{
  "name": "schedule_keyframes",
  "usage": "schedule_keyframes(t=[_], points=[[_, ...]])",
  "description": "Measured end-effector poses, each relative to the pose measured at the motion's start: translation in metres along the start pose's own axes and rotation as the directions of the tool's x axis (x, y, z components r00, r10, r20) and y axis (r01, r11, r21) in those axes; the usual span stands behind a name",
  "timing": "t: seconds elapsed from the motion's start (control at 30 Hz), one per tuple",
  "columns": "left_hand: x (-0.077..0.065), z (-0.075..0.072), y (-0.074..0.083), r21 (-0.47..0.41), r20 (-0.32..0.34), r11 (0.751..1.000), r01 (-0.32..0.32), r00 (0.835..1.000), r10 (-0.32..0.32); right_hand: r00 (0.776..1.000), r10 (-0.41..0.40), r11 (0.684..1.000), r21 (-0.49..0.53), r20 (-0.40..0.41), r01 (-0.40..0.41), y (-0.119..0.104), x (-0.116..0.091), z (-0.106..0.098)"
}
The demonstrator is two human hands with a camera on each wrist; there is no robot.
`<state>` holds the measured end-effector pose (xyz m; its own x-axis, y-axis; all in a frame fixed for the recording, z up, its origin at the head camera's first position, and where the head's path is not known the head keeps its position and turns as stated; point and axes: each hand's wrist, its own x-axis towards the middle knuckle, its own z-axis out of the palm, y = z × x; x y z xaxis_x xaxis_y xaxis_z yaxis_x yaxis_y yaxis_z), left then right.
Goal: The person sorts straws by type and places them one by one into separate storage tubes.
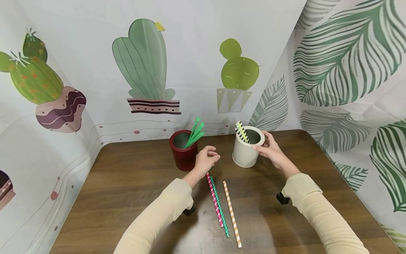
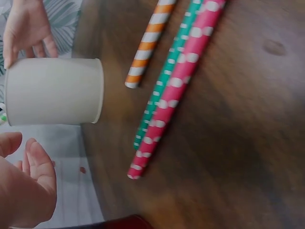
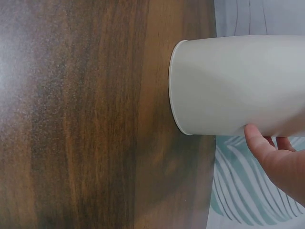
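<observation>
A cream-white can stands upright on the table, with several striped paper straws, black-and-white and yellowish, leaning at its left rim. My right hand holds its right side, thumb on the near side and fingers round the back; in the right wrist view the thumb touches the wall. Between the two cans, my left hand hovers with loosely bent fingers, holding nothing. Just left of it is a dark red can with several green straws sticking out.
Three paper straws lie on the wooden table in front: a pink dotted one, a green dotted one beside it, and an orange-striped one to the right. A cactus-printed cloth hangs behind the table's back edge.
</observation>
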<state>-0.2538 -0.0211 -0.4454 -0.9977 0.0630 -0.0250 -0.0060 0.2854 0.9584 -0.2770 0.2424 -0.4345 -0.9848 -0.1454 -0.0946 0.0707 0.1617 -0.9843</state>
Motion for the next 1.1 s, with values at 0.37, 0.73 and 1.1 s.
schedule_keyframes(t=[0.37,0.73,1.1], points=[[-0.009,-0.006,-0.028,0.083,-0.052,0.996,0.034,0.998,-0.029,1.000,-0.002,1.000,-0.005,0.001,0.002,-0.001,0.000,0.000],[-0.014,-0.007,-0.053,0.297,-0.144,0.953,0.061,0.989,-0.018,1.000,0.003,1.000,-0.006,0.003,-0.003,-0.002,-0.001,0.001],[-0.019,-0.003,-0.062,0.356,-0.187,0.928,0.108,0.981,-0.043,1.000,0.001,1.000,0.001,-0.002,-0.001,-0.002,-0.001,0.001]])
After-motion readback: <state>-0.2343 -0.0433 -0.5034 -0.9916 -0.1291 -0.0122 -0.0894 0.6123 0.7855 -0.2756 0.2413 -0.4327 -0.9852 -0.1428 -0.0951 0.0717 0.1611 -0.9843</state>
